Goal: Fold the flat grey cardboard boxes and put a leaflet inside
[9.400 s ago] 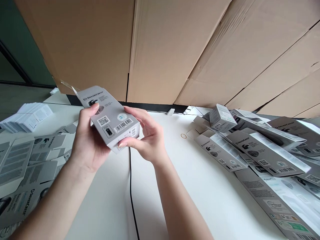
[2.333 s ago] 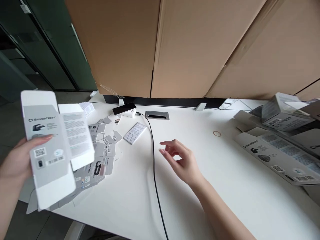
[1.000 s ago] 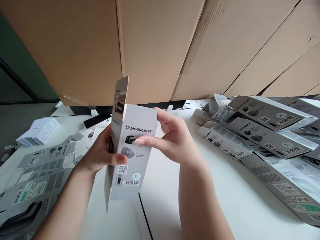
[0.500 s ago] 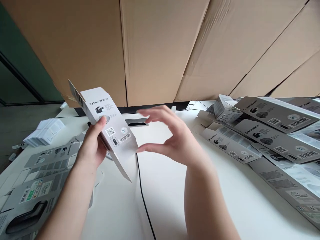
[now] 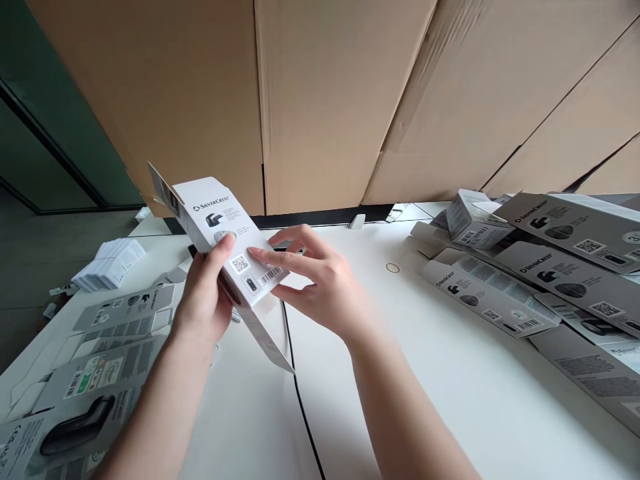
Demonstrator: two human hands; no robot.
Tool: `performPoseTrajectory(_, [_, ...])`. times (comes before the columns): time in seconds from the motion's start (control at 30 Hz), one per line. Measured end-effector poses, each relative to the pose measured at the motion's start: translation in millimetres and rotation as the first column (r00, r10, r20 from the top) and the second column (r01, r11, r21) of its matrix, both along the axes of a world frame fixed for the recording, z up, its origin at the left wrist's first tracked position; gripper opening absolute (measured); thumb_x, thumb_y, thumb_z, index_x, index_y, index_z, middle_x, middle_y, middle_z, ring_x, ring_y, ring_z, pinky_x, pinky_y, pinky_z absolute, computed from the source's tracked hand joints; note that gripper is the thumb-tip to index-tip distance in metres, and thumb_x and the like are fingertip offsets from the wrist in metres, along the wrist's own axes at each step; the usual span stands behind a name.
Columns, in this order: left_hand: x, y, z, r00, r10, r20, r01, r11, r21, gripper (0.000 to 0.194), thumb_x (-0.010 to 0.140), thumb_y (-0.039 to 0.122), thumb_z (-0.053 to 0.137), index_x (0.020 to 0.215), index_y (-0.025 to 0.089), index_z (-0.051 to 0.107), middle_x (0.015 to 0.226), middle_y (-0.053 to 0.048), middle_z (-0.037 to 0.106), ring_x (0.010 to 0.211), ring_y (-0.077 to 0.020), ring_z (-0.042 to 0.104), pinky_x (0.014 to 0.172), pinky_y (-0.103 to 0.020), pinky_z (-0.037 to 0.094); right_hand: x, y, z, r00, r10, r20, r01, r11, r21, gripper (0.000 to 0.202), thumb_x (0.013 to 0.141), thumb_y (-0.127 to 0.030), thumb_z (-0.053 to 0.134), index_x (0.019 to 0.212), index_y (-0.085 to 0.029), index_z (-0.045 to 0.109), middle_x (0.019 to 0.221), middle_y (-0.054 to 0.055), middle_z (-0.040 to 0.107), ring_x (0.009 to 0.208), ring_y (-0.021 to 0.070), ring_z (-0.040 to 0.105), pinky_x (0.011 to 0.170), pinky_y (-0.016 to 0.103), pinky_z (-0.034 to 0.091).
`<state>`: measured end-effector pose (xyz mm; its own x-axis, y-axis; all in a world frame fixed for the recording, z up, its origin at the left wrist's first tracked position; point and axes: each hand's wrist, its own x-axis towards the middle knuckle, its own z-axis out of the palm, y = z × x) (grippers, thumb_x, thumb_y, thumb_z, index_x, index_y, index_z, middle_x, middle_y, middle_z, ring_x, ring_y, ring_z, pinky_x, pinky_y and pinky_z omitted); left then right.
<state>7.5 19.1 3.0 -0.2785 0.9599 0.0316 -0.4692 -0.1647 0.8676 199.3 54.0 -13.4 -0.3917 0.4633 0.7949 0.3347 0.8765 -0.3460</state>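
Note:
A grey-white SilverCrest box (image 5: 227,230) is held tilted above the white table, with flaps standing out at its upper left and lower end. My left hand (image 5: 207,287) grips its left side, thumb on the printed face and fingers behind. My right hand (image 5: 313,280) touches the box at its lower right, with the index finger on the face near the QR code and the thumb at the bottom edge. The fingers of that hand are apart.
Flattened cartons (image 5: 95,400) lie at the left, below a stack of white papers (image 5: 113,263). More boxes (image 5: 570,230) are piled at the right. A black cable (image 5: 305,413) crosses the table (image 5: 425,400); large cardboard boxes (image 5: 330,100) stand behind.
My right hand has moved left and its fingers have come onto the box. My left hand keeps its hold. The view has shifted slightly, and a thin ring now shows on the table.

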Motion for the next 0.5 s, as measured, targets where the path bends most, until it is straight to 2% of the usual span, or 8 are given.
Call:
performPoseTrajectory(0.07, [9,-5,0.1,0.999,-0.023,0.034,0.023,1.0,0.0,0.057,0.087,0.052,0.102,0.135,0.029,0.081,0.142,-0.008,0.086,0.146,-0.0423,0.077,0.118,-0.053,0.071,-5,1,-2.6,0.995,-0.058,-0.078,0.067,0.99,0.124,0.032,0.112,-0.013,0.078,0.134,-0.031,0.092,0.128,0.009,0.08,0.09,0.0179,0.073,0.063,0.032,0.063])
performPoseTrajectory(0.13, [18,-10,0.2,0.994,-0.079,0.074,0.081,0.996,-0.032,0.054,0.095,0.057,0.094,0.139,0.028,0.08,0.139,-0.01,0.087,0.145,-0.0426,0.078,0.119,-0.054,0.071,-8,3,-4.3,0.983,-0.087,-0.16,0.12,0.969,0.214,0.037,0.111,-0.006,0.072,0.127,-0.031,0.094,0.118,0.007,0.08,0.083,0.0159,0.071,0.062,0.032,0.062])
performPoseTrajectory(0.2, [21,-12,0.6,0.982,-0.15,0.119,0.159,0.985,-0.068,0.051,0.101,0.059,0.088,0.14,0.026,0.081,0.135,-0.011,0.087,0.143,-0.0436,0.079,0.117,-0.055,0.071,-7,3,-3.5,0.976,-0.103,-0.193,0.144,0.967,0.211,0.043,0.11,-0.001,0.068,0.123,-0.033,0.094,0.115,0.006,0.078,0.081,0.0149,0.072,0.064,0.032,0.064])
performPoseTrajectory(0.27, [18,-12,1.2,0.962,-0.211,0.171,0.226,0.971,-0.073,0.051,0.102,0.061,0.086,0.136,0.024,0.082,0.132,-0.013,0.087,0.14,-0.0454,0.08,0.114,-0.056,0.072,-4,1,0.0,0.985,-0.065,-0.159,0.08,0.992,0.093,0.042,0.111,-0.006,0.069,0.134,-0.035,0.09,0.122,0.006,0.079,0.087,0.0164,0.075,0.067,0.032,0.067])
performPoseTrajectory(0.33, [10,-9,2.4,0.944,-0.235,0.232,0.254,0.966,-0.052,0.056,0.098,0.068,0.086,0.13,0.022,0.082,0.129,-0.014,0.088,0.136,-0.0476,0.081,0.109,-0.057,0.073,2,0,4.6,0.989,0.072,-0.131,-0.089,0.988,-0.127,0.049,0.111,-0.021,0.08,0.158,-0.037,0.078,0.135,0.008,0.08,0.09,0.0175,0.076,0.07,0.032,0.071])
performPoseTrajectory(0.37, [4,-8,3.2,0.937,-0.229,0.263,0.248,0.968,-0.042,0.06,0.096,0.073,0.085,0.127,0.022,0.082,0.128,-0.015,0.088,0.134,-0.0478,0.082,0.107,-0.057,0.073,5,-1,6.5,0.977,0.15,-0.148,-0.184,0.951,-0.248,0.063,0.109,-0.029,0.087,0.169,-0.038,0.069,0.14,0.009,0.079,0.089,0.0174,0.076,0.072,0.033,0.073])
performPoseTrajectory(0.43, [-5,-6,5.4,0.933,-0.18,0.311,0.192,0.981,-0.008,0.066,0.095,0.078,0.084,0.126,0.021,0.081,0.128,-0.014,0.088,0.125,-0.0444,0.084,0.104,-0.053,0.074,9,0,8.3,0.94,0.254,-0.229,-0.333,0.826,-0.454,0.091,0.1,-0.041,0.1,0.179,-0.037,0.057,0.145,0.01,0.079,0.085,0.0161,0.076,0.074,0.034,0.076])
performPoseTrajectory(0.5, [-9,-5,7.6,0.932,-0.137,0.336,0.12,0.99,0.071,0.069,0.098,0.078,0.08,0.131,0.018,0.08,0.128,-0.012,0.087,0.117,-0.0352,0.084,0.102,-0.044,0.072,9,2,7.5,0.911,0.285,-0.298,-0.41,0.707,-0.576,0.092,0.091,-0.044,0.107,0.172,-0.032,0.066,0.139,0.01,0.083,0.084,0.0156,0.078,0.073,0.033,0.076])
